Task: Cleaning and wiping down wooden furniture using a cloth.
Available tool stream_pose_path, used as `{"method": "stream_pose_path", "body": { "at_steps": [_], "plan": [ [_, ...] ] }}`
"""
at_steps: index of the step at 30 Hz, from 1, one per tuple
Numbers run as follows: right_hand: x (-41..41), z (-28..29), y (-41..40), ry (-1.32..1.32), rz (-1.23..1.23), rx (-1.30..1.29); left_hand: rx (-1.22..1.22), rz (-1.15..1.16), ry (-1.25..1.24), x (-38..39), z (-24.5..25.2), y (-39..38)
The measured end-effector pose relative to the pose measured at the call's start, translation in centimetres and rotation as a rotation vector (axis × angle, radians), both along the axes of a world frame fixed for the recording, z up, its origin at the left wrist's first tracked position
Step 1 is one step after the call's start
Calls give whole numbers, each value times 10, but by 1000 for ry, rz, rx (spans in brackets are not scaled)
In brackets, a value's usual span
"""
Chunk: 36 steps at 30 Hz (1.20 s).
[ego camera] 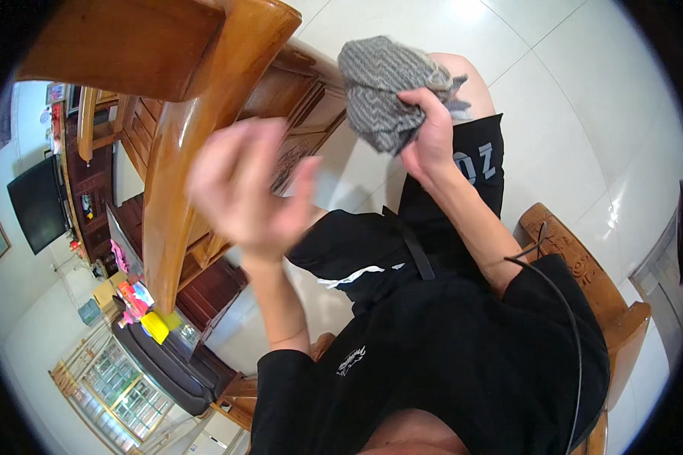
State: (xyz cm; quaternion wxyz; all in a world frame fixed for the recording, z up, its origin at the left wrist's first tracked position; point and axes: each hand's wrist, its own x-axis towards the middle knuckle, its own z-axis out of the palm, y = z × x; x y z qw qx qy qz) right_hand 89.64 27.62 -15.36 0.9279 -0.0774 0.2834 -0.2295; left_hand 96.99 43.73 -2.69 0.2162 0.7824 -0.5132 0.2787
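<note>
My right hand [434,133] grips a bunched grey knitted piece [384,88] with a zigzag pattern, thumb on top of it. Whether it is a hat or some other knitwear I cannot tell. Darker grey strips [461,105] stick out on its far right side, over my bare knee. To the left, my left hand [253,187] is raised and blurred by motion. Its thumb stands apart from the fingers, and nothing shows in it. It is apart from the knitted piece, in front of the edge of a polished wooden table [205,114].
I sit on a carved wooden chair [569,244] above a pale tiled floor [546,108]. A black cable [572,318] runs over my right shoulder. Farther left are a television [38,202], a dark sofa [159,364] and a glass-topped table with a yellow object [155,326].
</note>
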Motion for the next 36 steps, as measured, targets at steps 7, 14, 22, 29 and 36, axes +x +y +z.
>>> {"method": "stream_pose_path", "body": {
  "at_steps": [7,14,22,29,36],
  "plan": [
    [100,-55,-26,427,-356,-2238,284,424,-118,83,52,58],
    [119,-38,-23,-126,-33,-1274,284,355,169,103,29,71],
    [139,-102,-20,57,165,-869,162,364,371,103,28,73],
    [151,-158,-13,313,294,-664,187,385,382,103,29,78],
    [159,-255,-20,582,374,-592,133,334,393,104,23,74]
  ]
}}
